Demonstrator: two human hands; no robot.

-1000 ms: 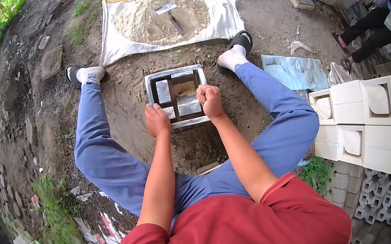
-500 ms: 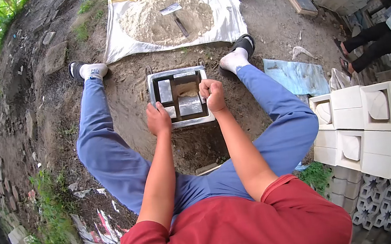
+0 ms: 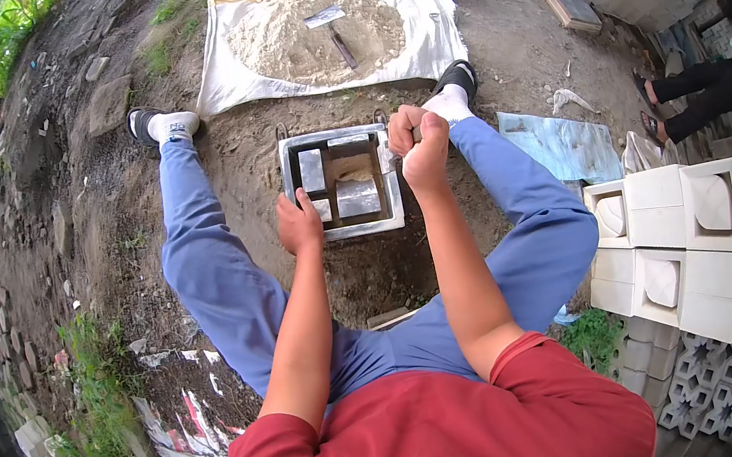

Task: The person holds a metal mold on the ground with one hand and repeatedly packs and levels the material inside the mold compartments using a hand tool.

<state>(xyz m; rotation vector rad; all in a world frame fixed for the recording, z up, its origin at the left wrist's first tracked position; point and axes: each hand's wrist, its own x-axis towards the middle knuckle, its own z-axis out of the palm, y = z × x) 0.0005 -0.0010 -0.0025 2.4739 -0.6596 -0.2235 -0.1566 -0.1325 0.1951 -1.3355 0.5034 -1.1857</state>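
Note:
A square metal mould (image 3: 349,230) with grey blocks inside lies on the soil between my legs. My left hand (image 3: 299,223) rests on its left side near the lower corner, thumb apart from the other fingers. At the upper right of the mould, my right hand (image 3: 419,141) is raised with its fingers curled into a fist. Whatever may be inside that fist is hidden. One grey block (image 3: 312,171) shows at the upper left inside the mould, and a larger one (image 3: 357,198) at the lower right.
Beyond the mould, a trowel (image 3: 340,40) lies on pale powder on a white sack (image 3: 218,76). Pale hollow blocks (image 3: 656,204) stand at the right, near a blue sheet (image 3: 551,146). Another person's dark-clad legs (image 3: 697,88) show at the far right.
My right hand has risen up and right, off the mould's right rim, still curled. My left hand has stayed at the left side. The other person's legs have shifted slightly.

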